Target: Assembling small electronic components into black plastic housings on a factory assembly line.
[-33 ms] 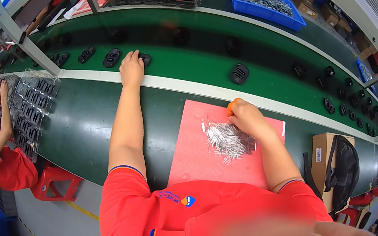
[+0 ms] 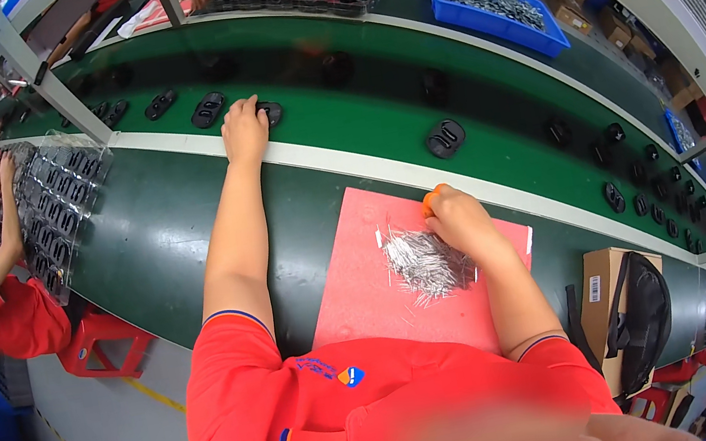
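Note:
On the far side of the pale rail, my left hand (image 2: 245, 130) is curled over a black oval part (image 2: 272, 114) lying on the green conveyor belt (image 2: 329, 135). My fingers cover its left side. My right hand (image 2: 460, 218) is closed around a small orange object (image 2: 433, 200), mostly hidden in the fingers, so its kind does not show. Beside that hand, a heap of thin silvery metal pins (image 2: 423, 267) lies on a pink mat (image 2: 356, 291). Another black oval part with two slots (image 2: 445, 139) rests on the belt beyond my right hand.
More black parts (image 2: 209, 110) line the belt on both sides. A cardboard box (image 2: 600, 295) and a black bag (image 2: 645, 311) stand at right. Clear trays of black parts (image 2: 59, 211) lie left, near a co-worker in red (image 2: 4, 305). A blue bin of metal pieces (image 2: 496, 11) is across the belt.

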`<state>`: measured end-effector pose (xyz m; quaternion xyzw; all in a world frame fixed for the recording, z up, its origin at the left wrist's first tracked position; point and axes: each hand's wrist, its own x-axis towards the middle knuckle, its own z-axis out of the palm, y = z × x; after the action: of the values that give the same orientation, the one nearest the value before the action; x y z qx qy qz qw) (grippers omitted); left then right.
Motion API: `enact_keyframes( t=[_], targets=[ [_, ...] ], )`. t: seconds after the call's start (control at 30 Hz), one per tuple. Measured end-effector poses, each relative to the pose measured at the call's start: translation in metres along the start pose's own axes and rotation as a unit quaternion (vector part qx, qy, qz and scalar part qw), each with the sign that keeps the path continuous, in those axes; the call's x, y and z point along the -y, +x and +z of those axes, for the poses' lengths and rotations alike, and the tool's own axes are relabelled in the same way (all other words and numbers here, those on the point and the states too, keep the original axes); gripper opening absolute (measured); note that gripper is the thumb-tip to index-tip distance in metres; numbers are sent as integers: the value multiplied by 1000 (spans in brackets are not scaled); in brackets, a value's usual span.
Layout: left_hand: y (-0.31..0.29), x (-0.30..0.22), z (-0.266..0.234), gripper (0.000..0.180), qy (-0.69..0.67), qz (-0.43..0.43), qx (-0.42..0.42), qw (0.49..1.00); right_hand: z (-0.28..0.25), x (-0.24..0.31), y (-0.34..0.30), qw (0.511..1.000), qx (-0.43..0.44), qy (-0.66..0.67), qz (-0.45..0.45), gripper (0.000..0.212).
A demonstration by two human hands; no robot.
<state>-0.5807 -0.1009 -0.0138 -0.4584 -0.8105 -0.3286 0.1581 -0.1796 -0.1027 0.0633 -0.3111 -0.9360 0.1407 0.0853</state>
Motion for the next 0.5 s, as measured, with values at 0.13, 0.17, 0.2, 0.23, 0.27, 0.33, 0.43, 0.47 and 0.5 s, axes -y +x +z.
enact_keyframes(
  t=[0.13,0.17,0.2,0.23,0.27,0.33,0.43,0.47,0.5],
  targets=[
    [-1,-22,-16,23,32,-22,15,999,-1,0,-1,999,-8,-47,11,13],
    [-3,-23,-18,19,18,-20,14,1000,0,-1,-2,999,-8,-45,9,13],
    [-5,-24,-20,17,3,-17,13,1000,-1,-3,-3,999,-8,-34,14,13],
    [-7,-26,-21,17,6,-17,12,1000,-1,-4,-5,999,-8,-24,20,14],
    [-9,-32,-21,16,-35,5,11,999,-3,-6,-6,999,-9,-23,21,14],
    [-12,-44,-17,15,-110,25,4,994,-8,-9,-7,1000,9,-4,30,16],
    [-18,-58,-13,15,-239,-34,-5,970,-20,-8,-11,999,28,20,14,16],
    [-22,-69,-19,16,-287,-89,24,954,-21,-8,-13,999,29,20,15,16],
    [-29,-74,-14,16,-287,-90,25,953,-22,-8,-14,999,32,10,-2,16]
  ],
)
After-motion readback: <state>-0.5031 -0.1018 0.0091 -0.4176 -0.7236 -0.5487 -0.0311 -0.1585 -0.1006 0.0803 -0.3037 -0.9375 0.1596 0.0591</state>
